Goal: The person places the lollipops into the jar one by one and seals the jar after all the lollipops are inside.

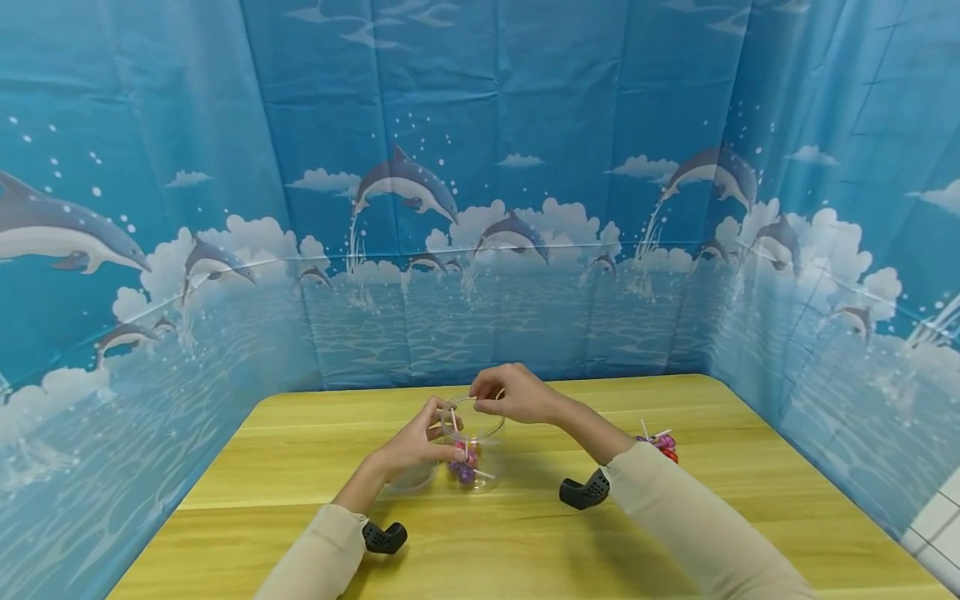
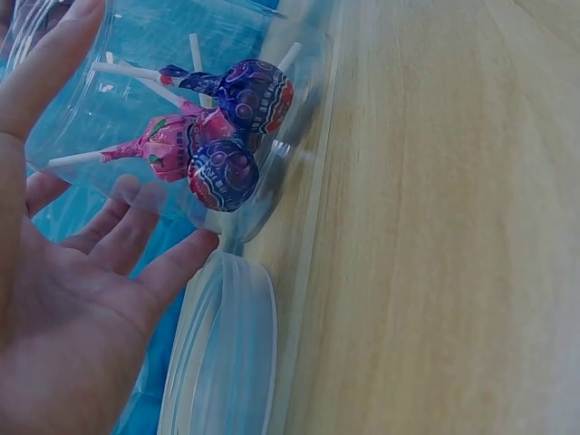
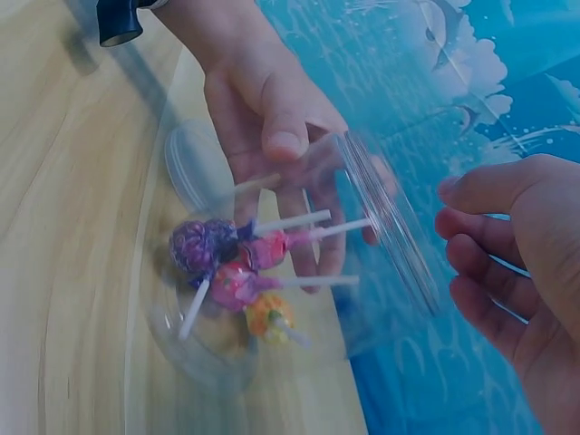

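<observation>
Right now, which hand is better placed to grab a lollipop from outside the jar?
The right hand, I'd say: it looks empty, and the loose lollipops lie on its side. The left hand grips the jar.

Blue curtain (image 1: 555,325) around us
We see printed dolphins (image 1: 67,223) at nine, eleven and two o'clock, a yellow table (image 1: 525,537) at six, white tiles (image 1: 937,518) at four.
</observation>
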Available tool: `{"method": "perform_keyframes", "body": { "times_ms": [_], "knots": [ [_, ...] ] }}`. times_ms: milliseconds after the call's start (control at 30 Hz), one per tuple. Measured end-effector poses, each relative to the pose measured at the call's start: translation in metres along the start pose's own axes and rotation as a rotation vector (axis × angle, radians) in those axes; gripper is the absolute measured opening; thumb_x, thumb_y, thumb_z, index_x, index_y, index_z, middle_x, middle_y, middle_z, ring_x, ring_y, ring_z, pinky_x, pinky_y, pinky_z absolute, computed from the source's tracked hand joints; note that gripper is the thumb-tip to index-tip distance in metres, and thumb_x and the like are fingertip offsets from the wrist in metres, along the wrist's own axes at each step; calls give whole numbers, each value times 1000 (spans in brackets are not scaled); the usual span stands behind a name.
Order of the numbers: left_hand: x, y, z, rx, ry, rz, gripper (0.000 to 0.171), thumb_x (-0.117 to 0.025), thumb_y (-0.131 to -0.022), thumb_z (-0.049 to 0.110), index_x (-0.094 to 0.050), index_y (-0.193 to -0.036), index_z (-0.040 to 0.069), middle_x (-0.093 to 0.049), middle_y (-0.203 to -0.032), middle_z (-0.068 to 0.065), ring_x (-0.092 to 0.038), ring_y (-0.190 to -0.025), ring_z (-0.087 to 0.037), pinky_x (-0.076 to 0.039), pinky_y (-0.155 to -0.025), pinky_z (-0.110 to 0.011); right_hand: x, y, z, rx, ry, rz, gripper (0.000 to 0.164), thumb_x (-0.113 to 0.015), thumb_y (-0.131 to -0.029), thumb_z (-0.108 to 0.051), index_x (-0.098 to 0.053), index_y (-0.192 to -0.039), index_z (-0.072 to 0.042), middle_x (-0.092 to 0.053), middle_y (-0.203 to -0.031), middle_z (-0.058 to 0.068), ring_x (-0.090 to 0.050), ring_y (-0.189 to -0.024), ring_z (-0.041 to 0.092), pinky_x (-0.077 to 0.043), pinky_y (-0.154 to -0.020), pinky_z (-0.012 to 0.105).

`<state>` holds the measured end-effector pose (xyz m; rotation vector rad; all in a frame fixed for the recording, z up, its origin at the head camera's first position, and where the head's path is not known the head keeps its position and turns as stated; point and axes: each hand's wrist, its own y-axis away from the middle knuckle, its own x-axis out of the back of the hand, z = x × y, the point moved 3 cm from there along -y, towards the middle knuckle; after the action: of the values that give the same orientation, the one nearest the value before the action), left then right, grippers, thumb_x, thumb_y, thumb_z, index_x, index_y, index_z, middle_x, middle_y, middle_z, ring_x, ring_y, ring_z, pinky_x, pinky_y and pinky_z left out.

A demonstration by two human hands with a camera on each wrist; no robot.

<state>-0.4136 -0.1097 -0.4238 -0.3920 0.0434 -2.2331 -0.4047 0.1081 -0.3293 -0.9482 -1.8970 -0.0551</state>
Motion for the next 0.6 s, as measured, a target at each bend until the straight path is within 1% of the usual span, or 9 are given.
{"method": "perform_keyframes", "body": {
  "times_ms": [167,267,367,500,600],
  "knots": [
    [0,1,0,-7,-4,8,57,-74,-97,12,-31,-134,2,-40,-139,-29,-51,-132,-37,-49,-98,-49,7,12,7,-42,-17,24,12,-70,-101,-12,-73,-112,-8,-73,-96,-2,-69,-87,10,-58,-80,30],
    [0,1,0,5,-2,12,59,-74,-96,12,-30,-134,1,-40,-139,-30,-54,-128,-34,-51,-96,-47,13,20,11,-61,-20,25,15,-69,-102,-13,-73,-114,-6,-72,-96,-4,-68,-87,11,-58,-80,31],
    [0,1,0,14,5,16,58,-74,-96,11,-30,-133,2,-40,-140,-30,-55,-126,-33,-52,-94,-46,19,27,13,-69,-11,32,15,-69,-102,-14,-73,-114,-6,-72,-97,-4,-68,-87,12,-58,-80,33],
    [0,2,1,10,3,22,55,-74,-96,9,-32,-132,4,-45,-137,-23,-53,-129,-36,-52,-95,-46,29,37,17,-76,6,47,13,-69,-101,-14,-74,-112,-9,-71,-96,-4,-68,-87,13,-58,-79,33],
    [0,2,1,8,-1,15,55,-74,-96,9,-33,-133,5,-45,-138,-21,-49,-135,-40,-50,-99,-48,35,45,20,-84,12,51,13,-69,-101,-14,-74,-112,-9,-72,-97,-3,-68,-87,13,-58,-79,33]
  ]
}}
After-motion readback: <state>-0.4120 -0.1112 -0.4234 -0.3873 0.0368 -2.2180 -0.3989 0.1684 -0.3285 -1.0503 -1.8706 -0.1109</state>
